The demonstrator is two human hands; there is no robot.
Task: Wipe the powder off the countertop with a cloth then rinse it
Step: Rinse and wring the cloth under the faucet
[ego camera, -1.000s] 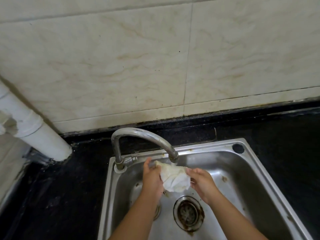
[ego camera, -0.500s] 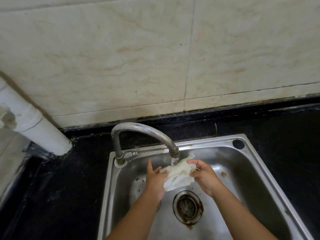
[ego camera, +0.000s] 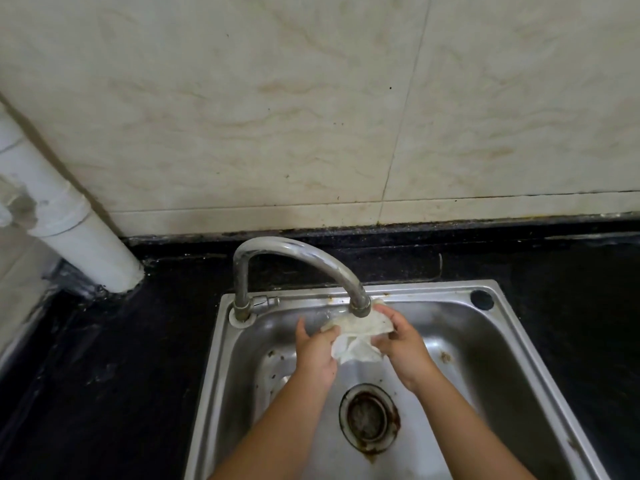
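A crumpled white cloth (ego camera: 356,337) is held between both hands over the steel sink (ego camera: 512,341), just under the spout of the curved metal tap (ego camera: 294,252). My left hand (ego camera: 317,351) grips its left side with the thumb raised. My right hand (ego camera: 401,344) grips its right side, fingertips close to the spout end. The cloth's upper edge touches the spout mouth. Whether water runs is hard to tell. The black countertop (ego camera: 104,375) surrounds the sink.
A rusty drain (ego camera: 369,415) lies in the sink bottom below my hands. A white pipe (ego camera: 79,233) slants down to the counter at the back left. A tiled wall (ego camera: 311,116) rises behind the tap. A dark hole (ego camera: 481,299) marks the sink's back right corner.
Both hands have lifted the cloth up and slightly right, from below the spout to right against its mouth. The cloth has been spread a little between the hands.
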